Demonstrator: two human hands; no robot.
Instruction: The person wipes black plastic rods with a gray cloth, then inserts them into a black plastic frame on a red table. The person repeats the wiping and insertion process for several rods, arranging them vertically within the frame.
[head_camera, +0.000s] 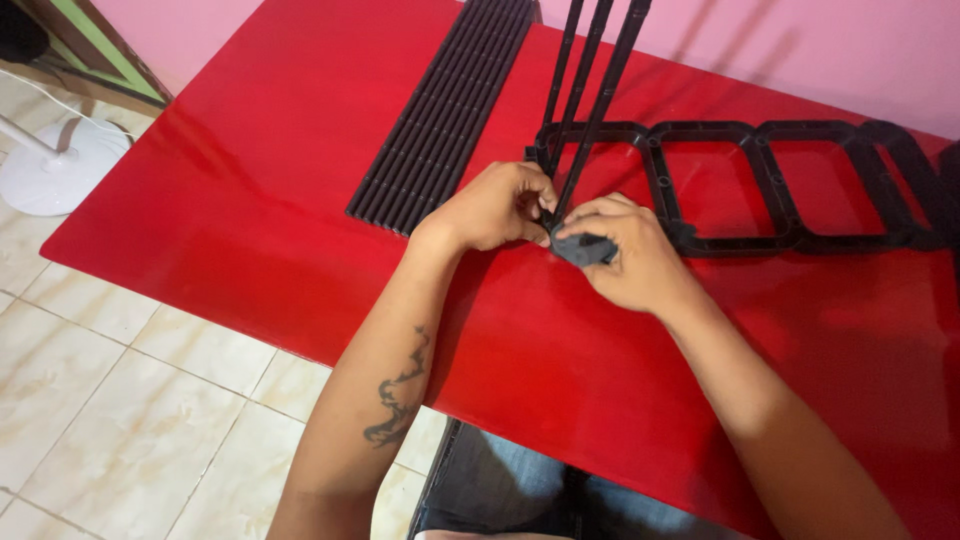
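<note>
A black plastic frame (770, 185) with square openings lies flat on the red table (250, 170). Three thin black rods (590, 90) stand up from its left corner and lean toward the top of the view. My left hand (490, 208) pinches the base of the nearest rod at that corner. My right hand (625, 250) grips a small black connector piece (583, 247) right beside the rod's foot, touching the frame's corner. Both hands meet at the same spot.
A row of several loose black rods (445, 110) lies side by side on the table, left of the frame. A white fan base (55, 175) stands on the tiled floor at the left. A pink wall runs behind the table.
</note>
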